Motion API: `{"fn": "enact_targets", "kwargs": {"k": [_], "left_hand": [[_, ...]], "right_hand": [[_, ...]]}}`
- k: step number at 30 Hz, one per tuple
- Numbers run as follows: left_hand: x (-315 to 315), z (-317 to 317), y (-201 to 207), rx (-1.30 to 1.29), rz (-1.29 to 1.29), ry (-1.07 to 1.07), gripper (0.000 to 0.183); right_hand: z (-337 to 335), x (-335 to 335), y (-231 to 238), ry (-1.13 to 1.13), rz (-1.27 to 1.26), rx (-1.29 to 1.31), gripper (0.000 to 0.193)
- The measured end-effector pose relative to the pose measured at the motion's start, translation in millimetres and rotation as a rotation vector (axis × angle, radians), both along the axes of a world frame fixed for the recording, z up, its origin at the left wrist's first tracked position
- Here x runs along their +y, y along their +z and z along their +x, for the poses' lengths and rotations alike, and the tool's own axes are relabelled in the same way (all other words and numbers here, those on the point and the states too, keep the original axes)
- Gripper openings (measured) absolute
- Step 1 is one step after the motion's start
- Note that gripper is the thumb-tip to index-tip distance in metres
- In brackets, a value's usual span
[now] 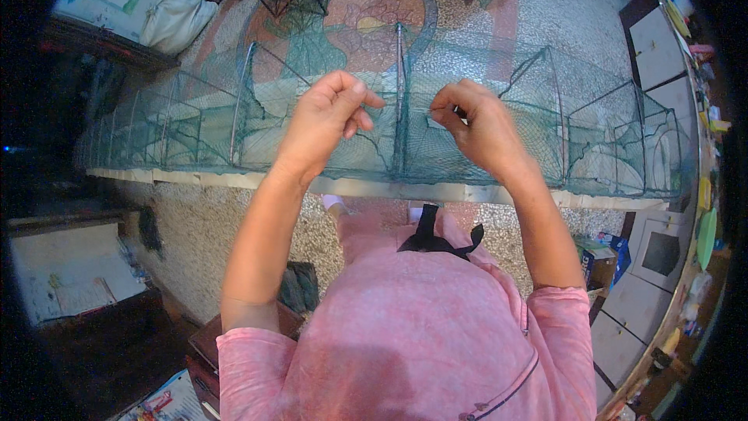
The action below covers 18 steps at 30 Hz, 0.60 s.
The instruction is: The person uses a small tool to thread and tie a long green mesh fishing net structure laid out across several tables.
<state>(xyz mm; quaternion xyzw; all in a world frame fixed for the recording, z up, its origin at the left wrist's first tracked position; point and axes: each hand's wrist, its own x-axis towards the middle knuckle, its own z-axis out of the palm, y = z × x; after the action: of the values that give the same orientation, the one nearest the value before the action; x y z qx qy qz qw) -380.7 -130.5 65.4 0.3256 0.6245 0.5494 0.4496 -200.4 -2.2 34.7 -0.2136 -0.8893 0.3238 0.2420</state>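
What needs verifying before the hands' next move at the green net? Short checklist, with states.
1. Both hands in view: ok. Left hand and right hand are on either side of the central frame rod.
2. Green net spread out: ok. It stretches across most of the view, from left to right.
3. Right hand's grip: cannot tell. Fingers are curled together; any thin thread is too fine to make out.
4. Left hand's grip: cannot tell. Fingers are bent, with nothing clearly visible in them.
5. Hands touching the mesh: cannot tell. It shows behind both, but contact isn't clear.
6. Black strap apart from net: ok. It shows against the pink clothing.
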Motion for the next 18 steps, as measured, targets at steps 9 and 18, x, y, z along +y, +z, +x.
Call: {"fn": "enact_targets", "kwargs": {"k": [9, 18], "left_hand": [[-0.7, 2.3, -12.0, 0.047, -0.008, 0.024, 0.017], [-3.1, -9.6, -17.4, -0.066, 0.003, 0.038, 0.016]], "right_hand": [[-20.1, -15.3, -7.5, -0.030, -0.357, 0.137, 0.011], [-44.0, -30.7, -3.3, -0.006, -0.144, 0.174, 0.015]]}}
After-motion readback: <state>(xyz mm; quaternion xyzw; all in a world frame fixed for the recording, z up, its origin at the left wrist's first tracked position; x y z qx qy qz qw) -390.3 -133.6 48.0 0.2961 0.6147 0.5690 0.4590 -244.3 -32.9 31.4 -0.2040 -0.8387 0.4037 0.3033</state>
